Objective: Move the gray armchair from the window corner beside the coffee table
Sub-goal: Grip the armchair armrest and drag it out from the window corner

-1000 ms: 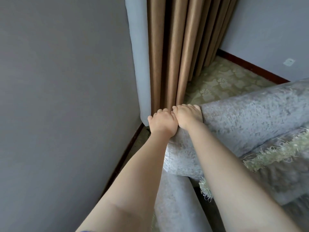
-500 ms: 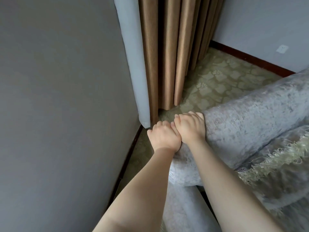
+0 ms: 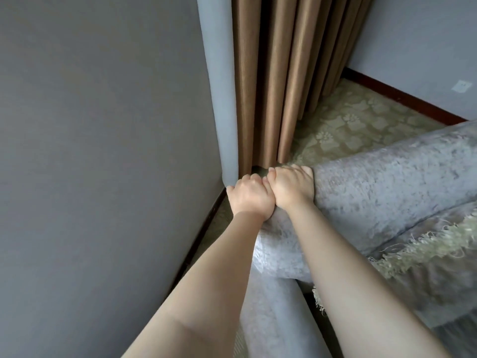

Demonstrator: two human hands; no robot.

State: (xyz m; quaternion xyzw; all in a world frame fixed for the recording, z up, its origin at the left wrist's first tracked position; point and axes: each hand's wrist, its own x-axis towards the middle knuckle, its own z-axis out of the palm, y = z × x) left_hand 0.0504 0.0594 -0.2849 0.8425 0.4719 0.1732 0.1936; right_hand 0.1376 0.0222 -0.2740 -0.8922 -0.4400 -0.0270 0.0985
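Left hand (image 3: 249, 196) and right hand (image 3: 291, 187), side by side, each grip closed on the gray armchair (image 3: 387, 182) top edge.

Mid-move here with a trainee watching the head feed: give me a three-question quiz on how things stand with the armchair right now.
1. True or false: both hands grip the same end of the gray armchair's rolled top edge.
2. What hangs just beyond the hands? A) brown curtain B) white blind C) mirror
3. Fill in: the fringed throw lies on the chair to the ____ of the right forearm.

Key
1. True: the left hand and right hand are closed on it, touching side by side.
2. A: the brown curtain reaches the patterned carpet.
3. Right: see the fringed throw.
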